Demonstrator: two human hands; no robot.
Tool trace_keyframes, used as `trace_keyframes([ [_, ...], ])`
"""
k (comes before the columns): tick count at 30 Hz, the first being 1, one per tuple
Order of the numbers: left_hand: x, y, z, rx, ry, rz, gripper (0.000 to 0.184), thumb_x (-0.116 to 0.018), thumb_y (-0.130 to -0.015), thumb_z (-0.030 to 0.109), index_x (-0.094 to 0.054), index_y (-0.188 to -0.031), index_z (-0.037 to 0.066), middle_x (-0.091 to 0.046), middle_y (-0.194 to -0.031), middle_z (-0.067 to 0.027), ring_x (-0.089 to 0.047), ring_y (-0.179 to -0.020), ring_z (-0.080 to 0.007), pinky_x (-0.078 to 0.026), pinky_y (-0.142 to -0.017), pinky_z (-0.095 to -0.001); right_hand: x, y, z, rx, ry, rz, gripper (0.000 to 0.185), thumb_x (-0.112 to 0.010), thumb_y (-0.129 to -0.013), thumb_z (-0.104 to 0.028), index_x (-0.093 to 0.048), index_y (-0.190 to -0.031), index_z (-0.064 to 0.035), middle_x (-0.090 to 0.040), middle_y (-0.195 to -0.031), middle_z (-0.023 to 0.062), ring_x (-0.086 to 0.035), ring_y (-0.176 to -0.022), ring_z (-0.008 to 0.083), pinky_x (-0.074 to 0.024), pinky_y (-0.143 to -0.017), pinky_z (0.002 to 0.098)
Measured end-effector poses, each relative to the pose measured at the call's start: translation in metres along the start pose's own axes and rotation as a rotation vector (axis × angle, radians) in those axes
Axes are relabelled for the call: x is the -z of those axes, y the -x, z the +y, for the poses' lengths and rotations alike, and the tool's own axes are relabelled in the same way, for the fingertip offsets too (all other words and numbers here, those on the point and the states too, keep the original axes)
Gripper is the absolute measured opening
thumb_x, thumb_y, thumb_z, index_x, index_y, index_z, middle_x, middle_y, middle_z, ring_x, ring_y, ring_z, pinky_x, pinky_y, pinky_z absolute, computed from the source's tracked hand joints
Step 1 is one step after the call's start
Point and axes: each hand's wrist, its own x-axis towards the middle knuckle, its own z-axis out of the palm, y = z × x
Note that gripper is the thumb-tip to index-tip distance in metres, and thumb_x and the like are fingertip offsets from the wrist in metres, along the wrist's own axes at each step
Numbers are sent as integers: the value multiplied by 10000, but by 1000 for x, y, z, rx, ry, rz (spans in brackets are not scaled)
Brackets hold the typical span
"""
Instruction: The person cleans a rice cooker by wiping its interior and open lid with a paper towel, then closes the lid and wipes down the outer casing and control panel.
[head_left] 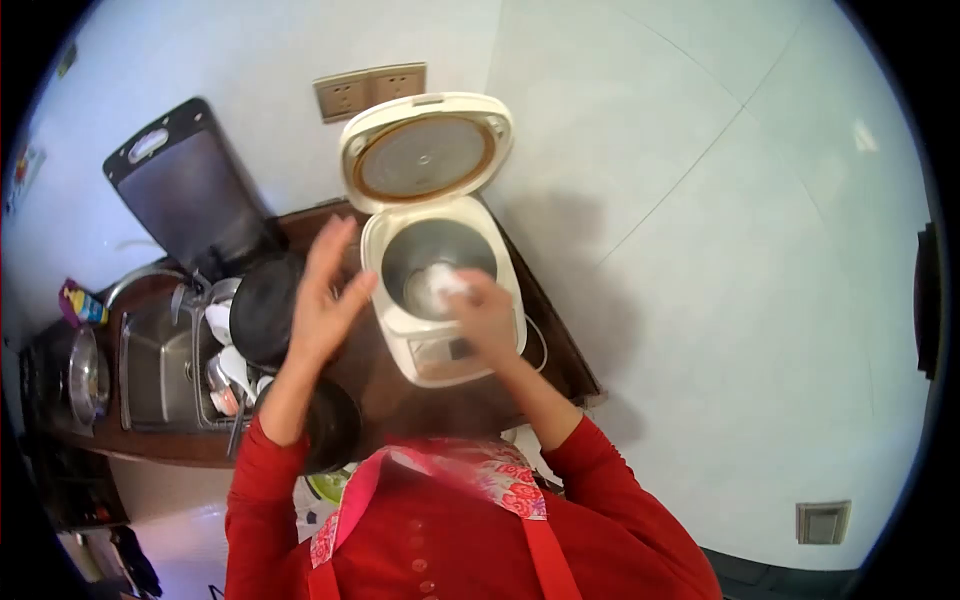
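A white rice cooker [430,365] stands on the dark brown counter with its lid [425,157] raised. Inside its grey pot [420,240] there is something whitish, blurred. My right hand [482,318] reaches over the pot's right front rim, fingers closed on a small white thing [446,282] that I cannot make out clearly. To the left of the cooker, my left hand [328,295] is raised with thumb and fingers apart. It holds nothing, and its thumb is close to the cooker's left rim.
Dark pans [265,312] lie left of the cooker, beside a metal sink [162,375] and a rack with white dishes and spoons. A black cutting board [190,190] leans on the wall. Sockets [370,90] are behind the lid. A metal bowl [88,378] stands far left.
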Motion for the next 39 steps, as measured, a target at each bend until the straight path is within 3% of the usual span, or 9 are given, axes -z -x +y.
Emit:
trace_keyframes([
  [3,-1,-81,11,-301,-423,145,601,-684,-849,230,-475,-1408,160,-353,-1505,-128,-344,-1369,-282,-291,-1098,-409,25,-56,45,-418,-304,200,231,-664,-826,-26,-613,-1051,-26,-653,-848,64,-609,-627,110,-491,-554,234],
  [7,-12,-161,25,-427,-694,76,621,-734,-799,292,-521,-1373,191,-449,-1431,-128,-416,-1303,-325,-306,-1090,-427,22,-117,87,-272,-439,351,255,-649,-822,31,-569,-1062,-2,-635,-908,80,-620,-667,132,-509,-555,246],
  [9,-14,-188,23,-412,-859,-61,672,-770,-760,316,-521,-1372,192,-524,-1368,-113,-466,-1256,-325,-337,-1071,-415,21,-146,96,-72,-301,401,284,-646,-789,80,-567,-1051,2,-619,-926,78,-619,-714,149,-517,-566,253],
  [13,-9,-210,24,-222,-510,-293,676,-807,-715,210,-546,-1335,143,-650,-1210,-75,-578,-1114,-178,-437,-970,-318,15,-183,81,522,85,520,367,-644,-712,156,-569,-1035,-2,-578,-940,82,-607,-803,168,-526,-588,261],
  [16,-5,-217,14,-209,-352,-328,646,-797,-716,232,-575,-1312,128,-648,-1216,-24,-558,-1112,-129,-431,-975,-311,7,-197,84,458,78,528,339,-636,-692,164,-553,-976,-1,-538,-950,103,-597,-784,186,-529,-595,269],
  [20,-5,-219,9,-222,-271,-351,688,-801,-675,291,-584,-1306,122,-650,-1200,7,-564,-1092,-123,-433,-971,-311,-9,-192,77,81,-383,523,283,-618,-698,158,-484,-891,1,-513,-977,126,-600,-804,208,-533,-592,284],
  [30,-7,-217,15,-271,-333,-308,683,-766,-674,377,-593,-1290,140,-665,-1173,-44,-590,-1064,-155,-453,-930,-314,-27,-188,171,-92,37,483,178,-690,-661,10,-538,-753,-4,-587,-735,191,-574,-687,395,-457,-655,452],
  [34,-6,-214,14,-270,-346,-307,689,-766,-669,380,-591,-1290,138,-662,-1189,-50,-590,-1071,-156,-451,-934,-317,-45,-187,166,-192,114,418,147,-702,-686,-2,-560,-717,15,-617,-687,196,-607,-630,358,-484,-603,437],
  [39,-6,-215,12,-289,-365,-290,721,-773,-651,396,-585,-1298,138,-657,-1200,-55,-583,-1103,-178,-433,-962,-327,3,-177,90,-596,59,-74,128,-702,-726,25,-575,-723,19,-602,-611,122,-592,-483,200,-479,-417,339],
])
